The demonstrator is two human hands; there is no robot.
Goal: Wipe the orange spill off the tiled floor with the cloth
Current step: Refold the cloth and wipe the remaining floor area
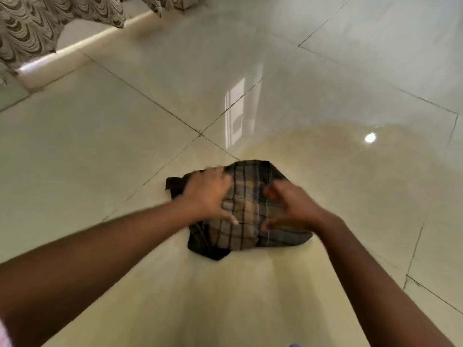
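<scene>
A dark checked cloth [246,211] lies crumpled on the glossy cream tiled floor [105,136] in the middle of the view. My left hand [209,194] presses flat on its left part, fingers spread over the fabric. My right hand [292,205] rests on its right part with fingers curled into the cloth. A faint orange film [333,156] spreads over the tiles beyond and to the right of the cloth. Both hands look blurred by motion.
A patterned curtain [32,28] hangs at the top left above a pale skirting ledge [82,46]. Dark grout lines cross the floor. A window reflection [235,111] and a lamp glare [370,137] shine on the tiles.
</scene>
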